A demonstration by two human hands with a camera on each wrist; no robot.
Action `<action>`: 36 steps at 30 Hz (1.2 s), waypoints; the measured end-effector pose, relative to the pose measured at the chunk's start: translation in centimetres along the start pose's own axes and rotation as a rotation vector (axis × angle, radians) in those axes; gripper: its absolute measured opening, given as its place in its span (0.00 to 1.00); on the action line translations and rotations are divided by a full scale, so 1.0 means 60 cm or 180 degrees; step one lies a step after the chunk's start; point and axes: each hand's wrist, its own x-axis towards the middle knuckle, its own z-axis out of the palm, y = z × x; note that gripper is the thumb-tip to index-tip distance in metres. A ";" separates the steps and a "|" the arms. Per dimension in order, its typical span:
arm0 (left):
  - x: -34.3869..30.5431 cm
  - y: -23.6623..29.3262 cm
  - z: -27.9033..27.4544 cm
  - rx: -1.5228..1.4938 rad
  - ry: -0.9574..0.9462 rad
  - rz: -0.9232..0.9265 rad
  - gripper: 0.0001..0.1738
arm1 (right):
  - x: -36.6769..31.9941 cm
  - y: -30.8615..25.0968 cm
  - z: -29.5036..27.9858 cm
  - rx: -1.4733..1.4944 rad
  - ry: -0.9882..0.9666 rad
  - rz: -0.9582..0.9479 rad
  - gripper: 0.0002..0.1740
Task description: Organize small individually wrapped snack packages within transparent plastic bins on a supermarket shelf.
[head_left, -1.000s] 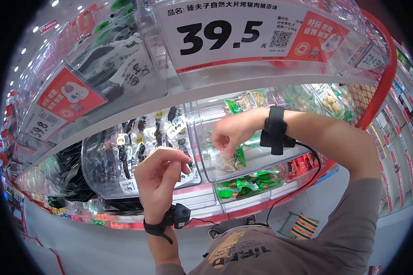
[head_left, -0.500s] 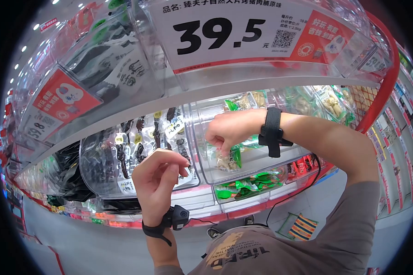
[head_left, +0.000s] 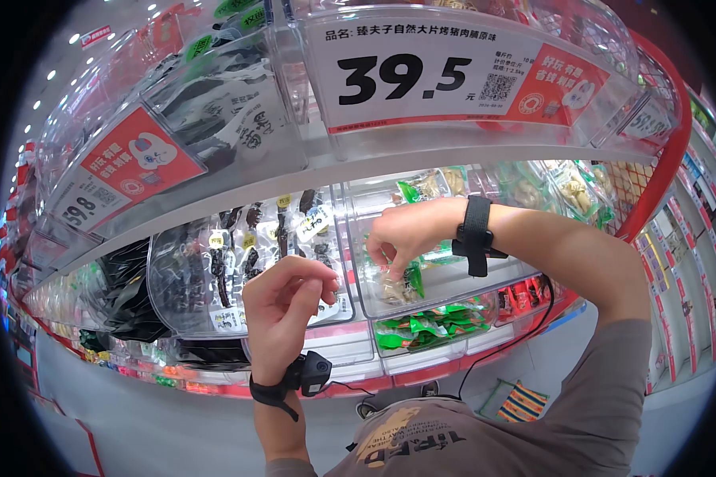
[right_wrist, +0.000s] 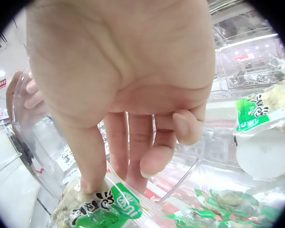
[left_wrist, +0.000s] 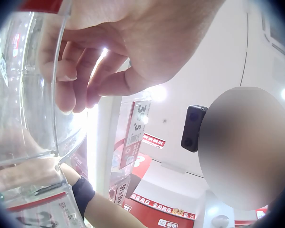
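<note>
My right hand (head_left: 415, 230) reaches down into a clear plastic bin (head_left: 433, 300). Its thumb and fingers pinch a small clear-and-green food packet (head_left: 395, 289) near the bin's front wall. In the right wrist view the thumb tip sits on this packet (right_wrist: 102, 206), whose pale lumpy contents show through; the other fingers reach down behind it, partly hidden. My left hand (head_left: 282, 306) hovers in front of the neighbouring bin, fingers loosely curled around nothing. The left wrist view shows that hand (left_wrist: 118, 52) close beside a clear bin wall (left_wrist: 54, 109).
Similar packets (head_left: 437, 184) lie at the back of the bin. Dark vacuum-packed strips (head_left: 250, 262) fill the left bin. Green packets (head_left: 429, 324) and red packets (head_left: 525, 296) sit lower down. A price sign (head_left: 453, 71) on the upper shelf overhangs the bins. A striped folding stool (head_left: 521, 401) stands on the floor.
My right hand and the packet have shifted slightly left within the bin. The left hand keeps its pose. The head view has tilted up a little.
</note>
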 end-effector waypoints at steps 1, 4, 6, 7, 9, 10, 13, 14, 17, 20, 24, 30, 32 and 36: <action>0.000 0.000 -0.001 0.0012 -0.0004 -0.0001 0.07 | -0.003 -0.005 -0.002 -0.0082 0.0038 0.0014 0.17; -0.001 0.001 -0.001 0.0045 -0.0006 -0.0001 0.07 | -0.009 -0.002 -0.009 -0.0134 0.0300 0.0197 0.16; -0.001 0.001 0.000 0.0061 0.0013 -0.0016 0.07 | -0.015 0.009 -0.020 -0.0341 0.0692 0.0353 0.14; -0.002 0.001 0.001 0.0010 0.0022 -0.0012 0.07 | -0.019 0.016 -0.029 -0.0555 0.0956 0.0424 0.14; -0.001 0.003 0.003 -0.0085 0.0009 -0.0032 0.07 | -0.032 0.023 -0.041 -0.0778 0.1302 0.1371 0.17; -0.001 0.004 0.002 -0.0016 0.0024 -0.0054 0.08 | -0.037 0.033 -0.042 -0.1056 0.1542 0.1445 0.15; -0.002 0.003 0.001 -0.0093 0.0033 -0.0037 0.08 | -0.048 0.067 -0.046 -0.1674 0.1851 0.1506 0.16; -0.002 0.003 0.001 -0.0111 0.0037 -0.0037 0.08 | -0.051 0.075 -0.047 -0.1650 0.1721 0.1697 0.18; -0.002 0.003 0.002 -0.0140 0.0035 -0.0005 0.08 | -0.054 0.092 -0.054 -0.1520 0.1208 0.1868 0.24; -0.004 0.002 0.001 -0.0144 0.0034 -0.0041 0.07 | -0.059 0.102 -0.051 -0.1228 0.1056 0.1806 0.28; -0.005 0.000 -0.001 -0.0191 0.0000 0.0014 0.07 | -0.055 0.086 -0.053 -0.1250 0.0954 0.1819 0.32; -0.004 0.000 -0.001 -0.0203 0.0017 0.0004 0.07 | -0.050 0.071 -0.070 -0.0548 0.1484 0.0962 0.32; -0.003 0.001 0.001 -0.0176 0.0040 -0.0024 0.07 | -0.045 0.080 -0.068 -0.0005 0.1601 0.0757 0.29; -0.003 0.001 -0.001 -0.0090 0.0041 -0.0035 0.07 | -0.041 0.092 -0.067 0.0624 0.1504 0.0356 0.26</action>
